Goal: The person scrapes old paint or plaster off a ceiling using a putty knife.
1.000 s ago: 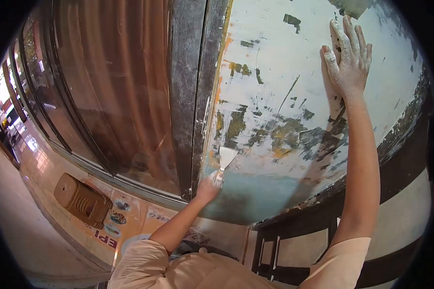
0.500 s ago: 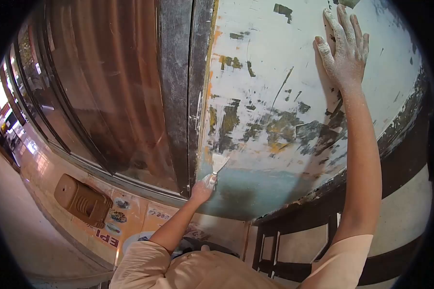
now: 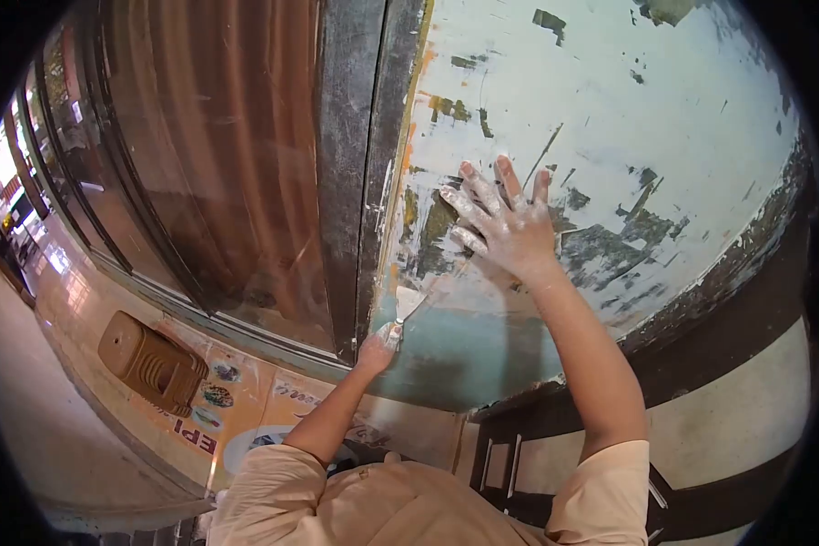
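Note:
My left hand point(image 3: 379, 348), dusted with white, is wrapped round the handle of a putty knife point(image 3: 410, 301). The wide blade points up and rests at the wall's lower left, by the edge of the dark frame. My right hand point(image 3: 510, 227), also coated in white powder, lies with fingers spread over the patchy part of the wall point(image 3: 601, 118). White coating covers much of this wall, with dark green, grey and ochre patches showing through. Below the blade runs a bare blue-green band point(image 3: 464, 359).
Left of the wall stand a dark wooden frame point(image 3: 344, 164) and glass panels with a brown curtain point(image 3: 209, 164) behind. A brown plastic stool point(image 3: 150, 362) stands on a printed orange banner point(image 3: 196, 437) at lower left. Dark-framed pale panels point(image 3: 728, 391) are at lower right.
My right hand has come down and left from the upper right of the wall to the patchy middle. My left hand stays nearly in place with the putty knife, and the view has shifted slightly.

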### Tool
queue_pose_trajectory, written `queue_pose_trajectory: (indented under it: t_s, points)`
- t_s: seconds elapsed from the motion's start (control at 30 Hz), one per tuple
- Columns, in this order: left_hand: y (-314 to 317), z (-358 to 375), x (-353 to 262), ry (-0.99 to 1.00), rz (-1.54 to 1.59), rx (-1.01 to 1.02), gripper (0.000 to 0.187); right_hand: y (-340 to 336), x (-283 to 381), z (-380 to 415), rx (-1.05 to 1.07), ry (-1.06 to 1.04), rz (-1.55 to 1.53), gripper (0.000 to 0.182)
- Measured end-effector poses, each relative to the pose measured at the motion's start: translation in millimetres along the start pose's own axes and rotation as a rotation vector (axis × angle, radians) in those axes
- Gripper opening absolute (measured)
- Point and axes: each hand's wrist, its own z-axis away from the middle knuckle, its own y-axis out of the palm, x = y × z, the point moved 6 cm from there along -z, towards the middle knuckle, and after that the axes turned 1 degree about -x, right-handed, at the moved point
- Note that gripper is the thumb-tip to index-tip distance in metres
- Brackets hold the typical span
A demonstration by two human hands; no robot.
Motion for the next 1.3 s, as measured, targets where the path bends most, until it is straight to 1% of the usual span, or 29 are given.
queue_pose_trajectory:
  t_s: [0.07, 0.13, 0.23, 0.3, 0.4, 0.43, 0.5, 0.6, 0.67, 0.7, 0.73, 0.8, 0.83, 0.87, 0.93, 0.97, 1.03, 1.1, 1.17, 1.2, 1.27, 1.3]
  points:
    - [6.2, 3.2, 16.2, -0.104, 0.023, 0.095, 0.052, 3.7, 3.2, 0.7, -0.002, 0.041, -0.025, 0.062]
    - [5.7, 5.5, 17.5, -0.132, 0.029, 0.122, 0.054, 4.9, 4.8, 1.2, -0.005, 0.046, -0.041, 0.061]
    - [3.5, 0.0, -0.3, -0.1, 0.047, 0.141, 0.054, 4.7, 2.6, 1.3, -0.021, 0.056, -0.052, 0.061]
    - [-3.6, -3.2, -11.2, -0.021, 0.041, 0.031, 0.053, 3.6, 3.4, 1.9, -0.034, 0.062, -0.059, 0.062]
    - [6.6, 2.1, 8.8, -0.056, 0.034, 0.067, 0.053, 4.5, 2.9, 1.3, 0.005, 0.063, 0.007, 0.06]
    - [10.9, 6.6, 15.8, -0.099, 0.041, 0.13, 0.053, 3.0, 3.6, 1.1, -0.026, 0.063, -0.003, 0.06]
    - [15.2, 10.4, 21.2, -0.085, 0.04, 0.133, 0.054, 2.2, 3.2, 1.9, -0.067, 0.051, 0.003, 0.06]
    - [12.4, 2.6, 11.6, -0.066, 0.049, 0.114, 0.054, 2.8, 3.7, 2.0, -0.021, 0.077, -0.061, 0.061]
    - [-5.5, -7.6, -16.0, 0.016, 0.06, 0.052, 0.053, 4.4, 4.3, 2.7, -0.047, 0.065, -0.035, 0.062]
    - [-10.5, -11.0, -24.4, 0.005, 0.04, 0.061, 0.051, 5.0, 4.6, 3.1, -0.035, 0.069, -0.046, 0.062]
    - [-5.8, -11.9, -22.4, 0.007, 0.04, 0.062, 0.051, 5.5, 4.2, 2.9, -0.025, 0.073, -0.055, 0.061]
    - [2.5, -12.3, -10.0, 0.104, 0.009, -0.111, 0.048, 4.1, 3.8, 2.2, -0.043, 0.07, -0.042, 0.059]
    - [12.2, -8.0, -0.7, 0.17, 0.036, -0.086, 0.049, 2.8, 4.0, 1.8, -0.061, 0.064, -0.034, 0.057]
    - [21.7, -2.9, 11.7, 0.173, 0.036, -0.087, 0.049, 1.9, 3.5, 1.8, -0.063, 0.065, -0.032, 0.057]
    - [38.1, 3.0, 36.4, 0.044, 0.06, -0.004, 0.049, 3.3, 3.9, 2.1, 0.006, 0.07, -0.011, 0.058]
    - [33.8, 1.5, 24.2, 0.032, 0.063, 0.063, 0.051, 3.6, 3.7, 1.3, 0.004, 0.069, -0.006, 0.058]
    - [14.2, -5.2, -11.0, 0.058, 0.075, 0.055, 0.052, 1.0, 3.7, 1.6, -0.069, 0.096, -0.047, 0.057]
    - [0.5, -15.6, -34.0, 0.073, 0.084, 0.055, 0.053, 1.8, 3.4, 2.3, -0.057, 0.095, -0.05, 0.057]
    - [-11.9, -21.1, -44.1, 0.183, -0.016, -0.039, 0.054, 0.3, 4.1, 1.2, -0.066, 0.081, -0.025, 0.054]
    - [-12.4, -16.8, -37.8, 0.178, -0.019, -0.038, 0.054, 0.7, 5.4, 1.8, -0.065, 0.082, -0.031, 0.054]
    - [-8.6, -9.9, -23.6, 0.03, -0.03, 0.1, 0.052, 3.4, 5.1, 2.0, -0.041, 0.092, -0.031, 0.054]
    - [-5.7, -0.2, -17.7, -0.036, 0.0, 0.137, 0.052, 5.5, 5.7, 2.8, -0.031, 0.095, -0.026, 0.054]
